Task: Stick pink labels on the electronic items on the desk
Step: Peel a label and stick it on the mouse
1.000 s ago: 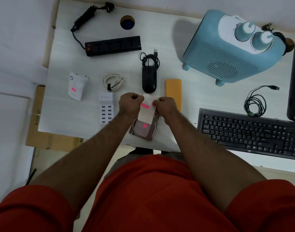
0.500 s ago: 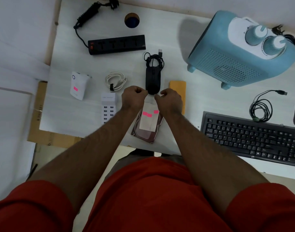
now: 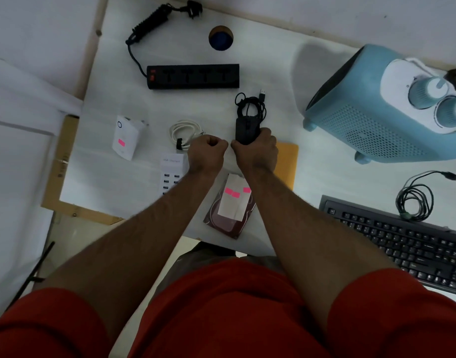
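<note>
My right hand (image 3: 256, 151) grips the rear of a black mouse (image 3: 245, 129), whose coiled cord (image 3: 251, 105) lies just beyond it. My left hand (image 3: 208, 153) is a curled fist right beside the mouse, and nothing shows between its fingers. A white label sheet (image 3: 233, 202) with pink labels (image 3: 232, 193) lies on a dark red hard drive (image 3: 225, 224) near the desk's front edge, under my right forearm. The white plug adapter (image 3: 127, 136) at the left carries a pink label.
A black power strip (image 3: 193, 76) lies at the back, with a white cable coil (image 3: 184, 131) and a white USB charger (image 3: 171, 171) on the left. An orange block (image 3: 287, 161), a blue heater (image 3: 371, 120), a black keyboard (image 3: 402, 241) and a black cable (image 3: 415, 200) are on the right.
Both hands let go of the label sheet, which now lies on the hard drive. They moved forward to the mouse, and my right hand took hold of it.
</note>
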### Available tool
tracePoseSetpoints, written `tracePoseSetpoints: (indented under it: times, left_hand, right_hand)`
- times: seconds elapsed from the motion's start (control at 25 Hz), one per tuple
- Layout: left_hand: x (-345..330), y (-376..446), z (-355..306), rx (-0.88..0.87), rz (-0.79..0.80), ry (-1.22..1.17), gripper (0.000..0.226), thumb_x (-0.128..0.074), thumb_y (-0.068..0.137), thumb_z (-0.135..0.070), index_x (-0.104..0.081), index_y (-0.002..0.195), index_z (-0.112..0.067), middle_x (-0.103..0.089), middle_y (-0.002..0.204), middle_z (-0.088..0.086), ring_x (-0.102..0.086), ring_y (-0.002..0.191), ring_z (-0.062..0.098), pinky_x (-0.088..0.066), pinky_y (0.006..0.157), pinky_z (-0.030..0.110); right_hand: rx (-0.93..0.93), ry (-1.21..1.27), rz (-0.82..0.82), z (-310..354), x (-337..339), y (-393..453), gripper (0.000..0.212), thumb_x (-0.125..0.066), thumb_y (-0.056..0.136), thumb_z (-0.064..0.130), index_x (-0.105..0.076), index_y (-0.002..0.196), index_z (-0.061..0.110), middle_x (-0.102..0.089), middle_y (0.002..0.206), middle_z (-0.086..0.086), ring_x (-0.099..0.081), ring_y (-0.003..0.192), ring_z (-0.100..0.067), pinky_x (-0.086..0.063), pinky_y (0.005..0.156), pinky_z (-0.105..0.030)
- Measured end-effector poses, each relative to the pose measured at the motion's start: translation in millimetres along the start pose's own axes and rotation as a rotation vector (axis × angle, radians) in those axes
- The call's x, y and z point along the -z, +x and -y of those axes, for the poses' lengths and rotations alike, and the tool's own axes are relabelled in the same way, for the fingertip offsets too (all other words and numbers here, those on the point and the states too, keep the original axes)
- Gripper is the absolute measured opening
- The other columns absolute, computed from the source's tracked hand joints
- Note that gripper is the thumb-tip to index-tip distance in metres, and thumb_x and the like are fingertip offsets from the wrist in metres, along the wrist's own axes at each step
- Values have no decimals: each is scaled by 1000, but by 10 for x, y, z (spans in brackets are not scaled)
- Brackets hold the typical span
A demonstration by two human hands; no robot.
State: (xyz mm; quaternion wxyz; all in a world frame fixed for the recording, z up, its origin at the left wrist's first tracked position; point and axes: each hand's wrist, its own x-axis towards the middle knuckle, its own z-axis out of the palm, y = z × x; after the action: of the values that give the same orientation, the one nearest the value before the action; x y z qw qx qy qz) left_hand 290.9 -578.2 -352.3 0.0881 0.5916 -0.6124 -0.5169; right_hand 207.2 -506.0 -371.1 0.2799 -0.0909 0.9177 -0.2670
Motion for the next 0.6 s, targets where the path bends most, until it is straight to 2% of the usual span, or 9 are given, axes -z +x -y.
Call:
tracePoseSetpoints:
  times: [0.12,0.2,0.28,0.4,0.52,0.6]
  left_hand:
    - [-9,36,-37,-12,6,-58,31,-65,78,-10,-57,51,-24,-52,47,-14,-49,53,4,-42,61,26]
    - [-15,46,-83,-27,8,-102,31,-65,79,-9,-58,53,-23,-51,46,-16,-47,50,0,-41,58,23]
    - [-11,35,-127,-57,24,-115,26,-66,81,-9,-61,57,-17,-52,48,-17,-46,49,-3,-41,56,21]
    - [5,-24,-223,-118,67,-99,14,-65,85,-11,-70,73,-5,-60,60,-9,-52,52,-4,-45,57,17]
    - [24,-73,-288,-195,81,-27,11,-64,85,-10,-73,80,-6,-66,69,-6,-59,60,-4,-47,60,13]
    - [29,-110,-303,-284,82,80,12,-62,84,-12,-73,82,-8,-70,76,-3,-64,69,4,-49,64,15]
  right_hand:
    - [-67,342,28,17,27,-3,66,-71,79,42,-52,135,11,-66,112,-7,-63,99,-24,-54,79,-34]
    - [-203,755,154,-7,80,20,52,-61,83,39,-61,126,8,-66,100,-7,-63,91,-23,-55,73,-35]
    - [-333,1089,338,-41,150,1,47,-49,91,35,-61,123,3,-66,104,-14,-63,93,-27,-55,72,-35]
    - [-347,1212,458,-93,193,-57,56,-31,97,33,-52,137,1,-66,105,-16,-63,91,-24,-55,76,-34]
    - [-348,1258,471,-93,189,-86,56,-26,97,32,-55,134,1,-68,99,-13,-63,89,-23,-52,83,-37]
    - [-338,1279,463,-91,184,-100,53,-26,97,32,-57,129,3,-67,100,-14,-62,92,-24,-52,86,-39]
